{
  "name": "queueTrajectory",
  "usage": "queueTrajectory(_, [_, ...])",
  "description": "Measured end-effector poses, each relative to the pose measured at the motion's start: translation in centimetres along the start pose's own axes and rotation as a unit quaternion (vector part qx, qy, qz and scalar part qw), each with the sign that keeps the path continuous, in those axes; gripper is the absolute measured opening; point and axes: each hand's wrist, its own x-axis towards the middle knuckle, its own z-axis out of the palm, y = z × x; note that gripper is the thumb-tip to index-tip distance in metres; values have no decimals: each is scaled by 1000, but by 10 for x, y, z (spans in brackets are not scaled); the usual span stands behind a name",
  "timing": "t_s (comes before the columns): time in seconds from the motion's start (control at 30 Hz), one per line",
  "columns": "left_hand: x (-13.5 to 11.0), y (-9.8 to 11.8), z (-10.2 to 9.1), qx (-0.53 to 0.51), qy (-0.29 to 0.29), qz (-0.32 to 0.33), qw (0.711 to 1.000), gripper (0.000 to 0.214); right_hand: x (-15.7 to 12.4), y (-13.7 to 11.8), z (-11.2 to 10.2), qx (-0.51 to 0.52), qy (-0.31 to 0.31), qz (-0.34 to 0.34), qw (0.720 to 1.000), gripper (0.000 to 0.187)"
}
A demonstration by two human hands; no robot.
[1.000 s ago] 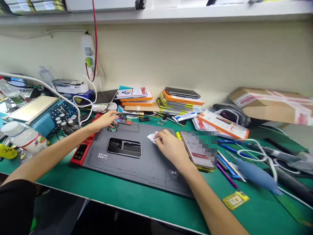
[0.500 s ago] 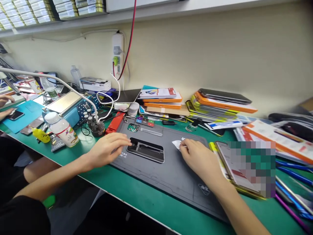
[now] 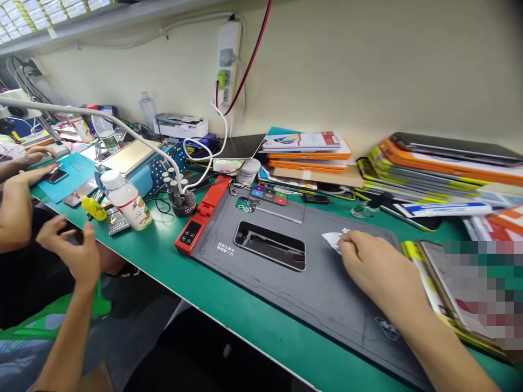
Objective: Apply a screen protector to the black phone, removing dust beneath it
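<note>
On the grey work mat (image 3: 281, 310) lies a smartphone (image 3: 272, 245) with a dark, glossy face that reflects light. My right hand (image 3: 379, 272) rests on the mat to the right of the phone, fingers closed on a small white wipe (image 3: 333, 240) whose pointed end sticks out. Away from the mat, my left hand (image 3: 73, 247) is raised past the bench's front edge at the left. Its fingers are bent and apart, with nothing seen in them. Behind the phone are a thin translucent strip (image 3: 281, 211) and a small green circuit piece (image 3: 245, 205).
A red control unit (image 3: 190, 234) edges the mat's left side. Beyond it stand a white-capped bottle (image 3: 128, 201) and a screwdriver holder (image 3: 182, 201). Stacked boxes (image 3: 306, 155) line the wall. At far left a co-worker's hands (image 3: 36, 169) touch a phone on a blue mat (image 3: 73, 174).
My left hand has left the phone's side and swung left, off the bench edge. My right hand keeps the wipe at the same part of the mat. The view has turned left.
</note>
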Motion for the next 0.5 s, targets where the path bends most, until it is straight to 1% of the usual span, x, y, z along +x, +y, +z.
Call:
queueTrajectory(0.03, [14,-14,1,12,1,-51,999,68,0,-1,-1,-3,-2,-1,1000,22])
queueTrajectory(0.07, [27,-28,3,20,-59,-101,993,77,0,-2,-2,-7,-2,-1,1000,22])
queueTrajectory(0.1, [38,-40,6,44,-111,-124,985,84,0,-2,-3,-10,-3,-3,1000,22])
queueTrajectory(0.13, [46,-50,11,78,-154,-116,978,87,0,-3,-3,-13,-3,-5,1000,22])
queueTrajectory(0.17, [52,-57,16,98,-200,-101,970,82,-1,-4,-4,-15,-3,-8,1000,22])
queueTrajectory(0.23, [57,-64,23,125,-234,-95,959,65,-1,-4,-5,-17,0,-14,1000,22])
queueTrajectory(0.3, [57,-60,24,133,-232,-87,960,55,-1,-4,-5,-16,7,-16,1000,23])
queueTrajectory(0.33, [57,-55,20,133,-226,-75,962,51,-1,-4,-5,-14,11,-16,1000,23])
queueTrajectory(0.37, [56,-48,14,135,-205,-56,968,47,0,-4,-5,-12,15,-16,1000,23])
queueTrajectory(0.4, [54,-39,5,137,-198,-29,970,44,0,-4,-5,-9,19,-16,1000,23])
queueTrajectory(0.43, [53,-28,-4,139,-191,-9,972,41,0,-3,-5,-7,24,-17,1000,23])
queueTrajectory(0.47, [51,-16,-14,139,-165,6,976,39,1,-3,-5,-5,28,-17,999,23])
queueTrajectory(0.5, [49,-3,-24,136,-159,22,978,39,1,-3,-5,-4,33,-18,999,24])
